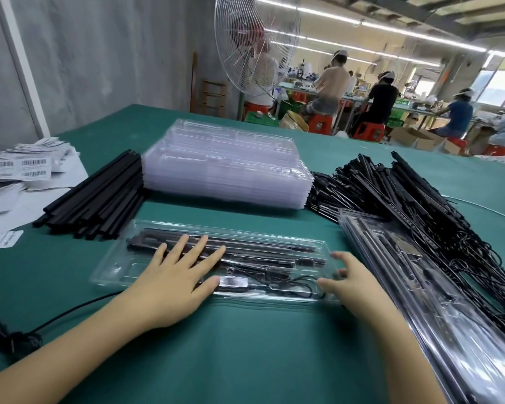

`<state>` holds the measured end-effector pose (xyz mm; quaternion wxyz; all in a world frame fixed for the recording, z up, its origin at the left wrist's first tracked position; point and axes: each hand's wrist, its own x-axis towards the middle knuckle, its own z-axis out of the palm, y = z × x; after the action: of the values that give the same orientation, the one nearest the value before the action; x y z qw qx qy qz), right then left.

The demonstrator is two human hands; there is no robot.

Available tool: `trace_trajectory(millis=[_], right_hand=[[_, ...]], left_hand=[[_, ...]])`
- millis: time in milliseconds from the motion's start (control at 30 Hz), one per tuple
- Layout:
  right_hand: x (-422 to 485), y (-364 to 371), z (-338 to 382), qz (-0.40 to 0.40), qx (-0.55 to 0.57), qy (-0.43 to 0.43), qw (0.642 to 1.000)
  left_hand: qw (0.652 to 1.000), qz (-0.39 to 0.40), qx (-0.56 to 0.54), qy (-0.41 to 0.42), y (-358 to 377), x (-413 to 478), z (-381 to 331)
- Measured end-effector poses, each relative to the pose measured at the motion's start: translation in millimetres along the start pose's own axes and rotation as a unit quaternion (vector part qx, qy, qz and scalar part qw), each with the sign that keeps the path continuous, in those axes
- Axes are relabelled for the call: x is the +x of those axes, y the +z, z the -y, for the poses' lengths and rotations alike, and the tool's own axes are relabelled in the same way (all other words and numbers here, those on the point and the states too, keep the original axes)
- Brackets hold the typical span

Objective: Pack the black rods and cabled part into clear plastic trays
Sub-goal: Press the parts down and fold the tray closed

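The near table (245,354) lies bare right up to the filled tray (120,279), so a hand can slide in from the front edge. Left of that tray the cloth is open too, crossed only by a thin black cable (70,312). Behind it a narrow bare strip runs in front of the stack of empty trays (225,164), which blocks a straight reach further back. The black rods (99,196) wall off the far left. On the right, packed trays (438,310) lie just beside the tray's end, possibly touching it; the clear plastic blurs there. The heap of cabled parts (414,199) fills the ground beyond them.
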<state>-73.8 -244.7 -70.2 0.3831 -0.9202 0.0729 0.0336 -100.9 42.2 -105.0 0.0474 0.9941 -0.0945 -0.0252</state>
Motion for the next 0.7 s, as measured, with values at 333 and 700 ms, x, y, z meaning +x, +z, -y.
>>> trace_trajectory(millis=[333, 700], right_hand=[[6, -9, -6, 0.008, 0.114, 0.080, 0.990], [1, -23, -5, 0.120, 0.317, 0.079, 0.937]], left_hand=[[1.000, 0.002, -0.007, -0.001, -1, -5, 1], [1.000, -0.020, -0.004, 0.002, -6, -11, 1]])
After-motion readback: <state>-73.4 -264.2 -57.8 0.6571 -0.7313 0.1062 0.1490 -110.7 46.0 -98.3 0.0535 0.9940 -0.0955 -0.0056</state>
